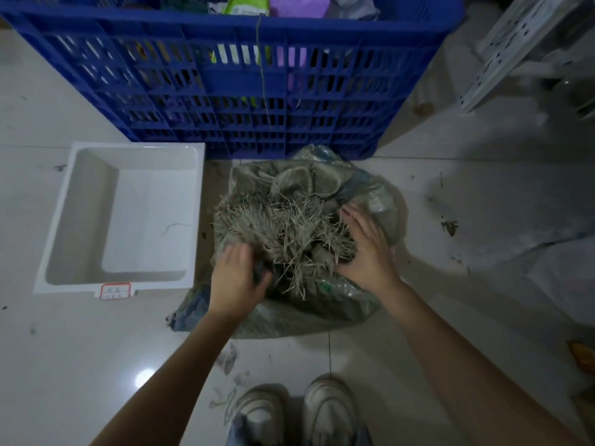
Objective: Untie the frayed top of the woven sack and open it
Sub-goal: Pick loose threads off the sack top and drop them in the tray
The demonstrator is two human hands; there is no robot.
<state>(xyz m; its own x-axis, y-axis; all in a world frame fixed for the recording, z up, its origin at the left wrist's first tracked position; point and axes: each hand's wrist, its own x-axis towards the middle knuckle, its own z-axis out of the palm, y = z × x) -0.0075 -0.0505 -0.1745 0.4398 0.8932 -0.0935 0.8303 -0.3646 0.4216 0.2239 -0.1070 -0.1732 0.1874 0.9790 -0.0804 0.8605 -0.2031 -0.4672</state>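
The grey-green woven plastic sack [299, 252] sat on the floor before the blue slotted plastic crate [225, 75], its frayed top [283, 233] bracketed by both hands—left hand [236, 278] pinching dark cloth, right hand [367, 246] spread flat—probably to part it.

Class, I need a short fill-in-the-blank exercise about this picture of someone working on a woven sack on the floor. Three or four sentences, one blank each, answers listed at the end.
1. Both hands, the left hand and the right hand, rest on the frayed top of the woven ______.
2. The crate behind the sack is coloured ______.
3. The white tray lies on the person's ______ side of the sack.
4. The person's shoes stand on the tiled ______.

Answers: sack; blue; left; floor
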